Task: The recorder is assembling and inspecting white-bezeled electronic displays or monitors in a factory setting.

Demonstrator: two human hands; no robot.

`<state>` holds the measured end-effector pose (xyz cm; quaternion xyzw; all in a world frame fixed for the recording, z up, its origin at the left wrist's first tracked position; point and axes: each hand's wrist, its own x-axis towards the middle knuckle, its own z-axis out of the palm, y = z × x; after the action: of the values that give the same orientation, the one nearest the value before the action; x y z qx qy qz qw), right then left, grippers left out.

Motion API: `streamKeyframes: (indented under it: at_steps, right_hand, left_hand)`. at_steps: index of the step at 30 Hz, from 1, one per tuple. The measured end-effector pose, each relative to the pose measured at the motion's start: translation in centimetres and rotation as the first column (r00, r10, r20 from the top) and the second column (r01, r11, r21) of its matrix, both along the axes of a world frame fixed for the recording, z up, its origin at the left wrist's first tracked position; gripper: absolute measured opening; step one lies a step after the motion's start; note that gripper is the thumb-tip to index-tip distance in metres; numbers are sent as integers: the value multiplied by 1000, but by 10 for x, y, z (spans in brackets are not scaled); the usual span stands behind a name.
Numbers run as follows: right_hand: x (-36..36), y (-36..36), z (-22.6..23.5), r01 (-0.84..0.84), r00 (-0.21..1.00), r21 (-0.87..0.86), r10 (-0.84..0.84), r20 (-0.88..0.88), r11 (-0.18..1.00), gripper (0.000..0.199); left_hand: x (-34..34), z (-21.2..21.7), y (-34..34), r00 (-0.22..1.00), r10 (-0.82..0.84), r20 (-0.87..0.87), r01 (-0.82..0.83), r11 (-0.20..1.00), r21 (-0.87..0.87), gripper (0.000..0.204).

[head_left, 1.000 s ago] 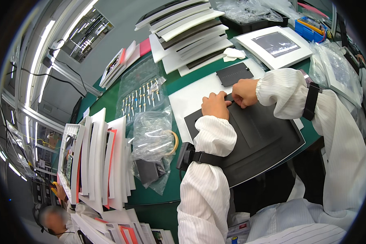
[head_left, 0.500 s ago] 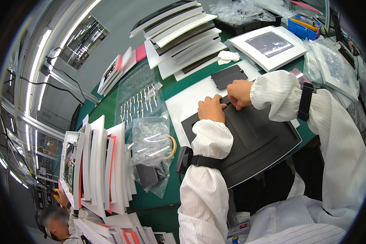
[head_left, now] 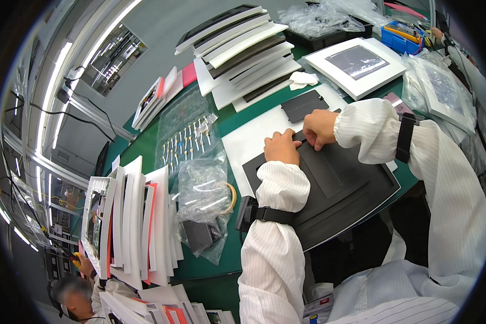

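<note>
A large black plastic panel (head_left: 345,189) with a raised rectangular middle and a pale lower edge lies in front of me on white foam. My left hand (head_left: 282,148) bears on its far left part, fingers bent over the far edge and thumb toward the right hand. Close beside it, my right hand (head_left: 319,129) is closed, its fingertips pressed together down at the panel's far edge. Whatever those fingertips pinch is hidden. Just beyond the hands, a smaller dark rectangular plate (head_left: 303,106) lies on the white foam sheet (head_left: 243,137).
Tall stacks of foam-separated panels stand at the far side (head_left: 248,54) and left (head_left: 135,221). Bagged small connectors (head_left: 186,139) and a clear plastic bag (head_left: 202,186) lie left. A white framed screen (head_left: 356,65) and blue bin (head_left: 402,36) sit far right. Another person works lower left.
My hands stay at the panel's far edge, with only slight finger movement. The view has shifted a little. Another person's hand has appeared near the blue bin at the far right.
</note>
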<state>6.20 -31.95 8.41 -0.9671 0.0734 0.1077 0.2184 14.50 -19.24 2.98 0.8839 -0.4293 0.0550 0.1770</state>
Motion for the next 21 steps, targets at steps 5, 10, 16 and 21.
streamKeyframes:
  at_steps: [5, 10, 16, 21]
  right_hand:
    - [-7, 8, -4, 1, 984, -61, 9, 176, 998, 23]
    - [1, 10, 8, -93, 992, -122, 102, 68, 988, 26]
    - [11, 2, 1, -131, 991, -60, 130, -24, 990, 29]
    - [15, -2, 4, -109, 989, -7, 108, -99, 994, 32]
  left_hand:
    - [3, -2, 0, 1000, -8, 24, 8, 1000, -21, 26]
    - [2, -3, -1, 999, -18, 43, 18, 1000, -13, 25]
    - [1, -5, -3, 999, 4, 35, -4, 1000, 9, 25]
    - [2, -8, -3, 1000, -7, 27, 7, 1000, -20, 24]
